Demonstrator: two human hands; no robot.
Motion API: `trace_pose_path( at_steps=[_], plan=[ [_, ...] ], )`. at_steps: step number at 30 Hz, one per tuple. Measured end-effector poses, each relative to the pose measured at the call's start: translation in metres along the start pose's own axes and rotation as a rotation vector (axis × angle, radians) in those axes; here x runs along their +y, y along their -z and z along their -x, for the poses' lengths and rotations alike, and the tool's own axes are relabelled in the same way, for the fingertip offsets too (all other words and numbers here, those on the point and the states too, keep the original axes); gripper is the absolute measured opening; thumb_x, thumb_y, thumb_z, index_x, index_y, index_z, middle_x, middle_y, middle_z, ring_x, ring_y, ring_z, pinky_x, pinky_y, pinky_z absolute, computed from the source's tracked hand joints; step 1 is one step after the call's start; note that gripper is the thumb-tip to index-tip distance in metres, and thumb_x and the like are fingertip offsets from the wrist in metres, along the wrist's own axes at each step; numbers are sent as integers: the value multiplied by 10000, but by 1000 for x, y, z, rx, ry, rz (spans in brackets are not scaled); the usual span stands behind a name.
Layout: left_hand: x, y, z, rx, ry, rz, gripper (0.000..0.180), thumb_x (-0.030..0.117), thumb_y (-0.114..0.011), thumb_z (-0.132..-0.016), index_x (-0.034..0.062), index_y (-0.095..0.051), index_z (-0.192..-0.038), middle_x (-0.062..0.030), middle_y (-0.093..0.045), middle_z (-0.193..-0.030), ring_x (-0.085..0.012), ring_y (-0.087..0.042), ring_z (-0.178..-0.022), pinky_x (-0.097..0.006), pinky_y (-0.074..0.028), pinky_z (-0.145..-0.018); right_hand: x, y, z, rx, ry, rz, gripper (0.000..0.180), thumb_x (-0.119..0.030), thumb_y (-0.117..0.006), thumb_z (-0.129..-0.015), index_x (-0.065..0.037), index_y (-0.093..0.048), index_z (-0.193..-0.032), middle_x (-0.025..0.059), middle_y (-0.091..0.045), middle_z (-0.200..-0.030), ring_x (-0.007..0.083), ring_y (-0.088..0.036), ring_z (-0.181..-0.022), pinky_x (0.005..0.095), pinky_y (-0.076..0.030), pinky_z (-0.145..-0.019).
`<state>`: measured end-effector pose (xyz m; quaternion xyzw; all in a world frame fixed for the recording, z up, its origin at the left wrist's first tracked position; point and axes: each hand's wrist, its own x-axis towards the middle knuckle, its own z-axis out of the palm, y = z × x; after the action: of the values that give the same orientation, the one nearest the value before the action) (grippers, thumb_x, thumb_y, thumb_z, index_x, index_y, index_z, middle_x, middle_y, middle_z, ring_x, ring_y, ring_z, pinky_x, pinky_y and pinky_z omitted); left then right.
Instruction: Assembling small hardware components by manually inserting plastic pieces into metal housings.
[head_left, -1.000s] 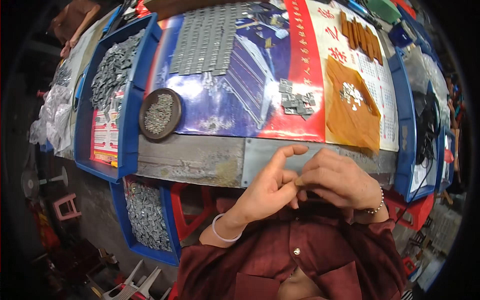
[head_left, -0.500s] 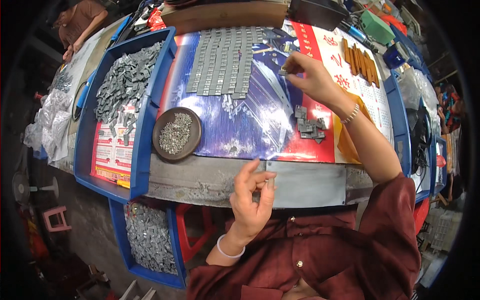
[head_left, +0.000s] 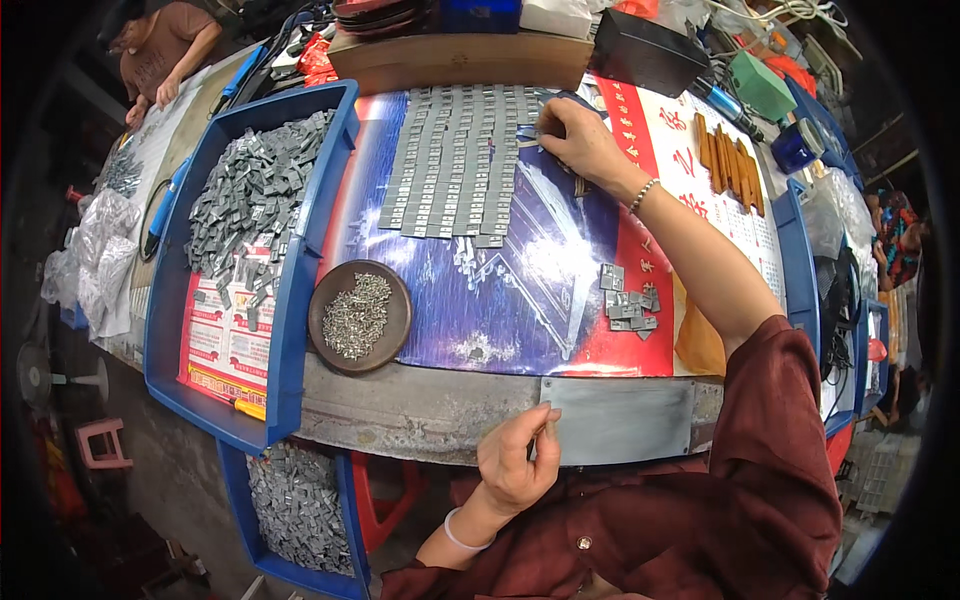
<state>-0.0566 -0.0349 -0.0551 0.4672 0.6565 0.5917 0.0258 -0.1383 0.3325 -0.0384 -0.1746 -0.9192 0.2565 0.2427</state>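
Observation:
At the table's front edge my left hand [head_left: 515,465] is closed, thumb and forefinger pinched; anything between them is too small to name. My right hand [head_left: 585,150] reaches to the far right end of the rows of flat grey rectangular pieces [head_left: 450,165]. Its fingers are bent together, and what they hold is hidden from above. A loose cluster of the same grey pieces [head_left: 628,300] lies below my right forearm. Left of the rows stands a round brown dish [head_left: 398,345] with small shiny metal parts [head_left: 355,315].
A blue tray [head_left: 290,330] of grey pieces lies left, another blue bin [head_left: 238,495] below it. A wooden box [head_left: 460,62] stands behind the rows, brown strips [head_left: 728,165] far right. A metal sheet [head_left: 625,420] covers the front edge. Another person [head_left: 165,55] sits far left.
My right hand has moved left to the end of the rows; the grey piece seen in its fingers is hidden now. My left thumb and forefinger have closed together. The view has tilted up.

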Motion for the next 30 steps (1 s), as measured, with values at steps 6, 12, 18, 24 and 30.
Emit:
trace_pose_path(
  at_steps=[6,12,18,24,30],
  plan=[
    [0,-4,0,45,8,3,373,-109,-620,-774,-40,-516,-1125,-133,-679,-807,-228,-662,-616,-300,-514,-543,4,1,-5,32,-25,5,173,-71,-678,-740,9,-554,-830,154,-585,-814,304,-596,-787,374,-471,-713],
    [1,-4,-1,29,13,-38,366,-109,-610,-778,-31,-521,-1124,-121,-678,-788,-217,-653,-596,-292,-499,-523,4,-6,-4,62,-17,32,166,-59,-685,-768,6,-550,-840,108,-561,-821,221,-578,-751,326,-471,-684],
    [2,-6,-3,41,11,-62,351,-112,-604,-778,-31,-534,-1112,-118,-676,-779,-210,-645,-584,-289,-489,-514,5,-1,0,67,17,54,144,-60,-663,-787,6,-554,-853,115,-570,-845,227,-596,-775,326,-484,-709],
    [6,-6,-5,70,17,-78,312,-106,-596,-786,-24,-556,-1084,-105,-666,-757,-215,-633,-573,-294,-485,-511,-12,21,18,45,-42,34,137,-45,-644,-796,12,-577,-901,119,-613,-893,225,-635,-851,329,-501,-739],
    [6,-4,-3,49,8,-110,226,-82,-561,-846,-24,-551,-1063,-135,-682,-796,-185,-674,-604,-272,-536,-545,-39,49,57,-30,-55,-1,148,-44,-643,-800,15,-587,-924,113,-634,-879,214,-637,-837,325,-500,-749]
  ],
)
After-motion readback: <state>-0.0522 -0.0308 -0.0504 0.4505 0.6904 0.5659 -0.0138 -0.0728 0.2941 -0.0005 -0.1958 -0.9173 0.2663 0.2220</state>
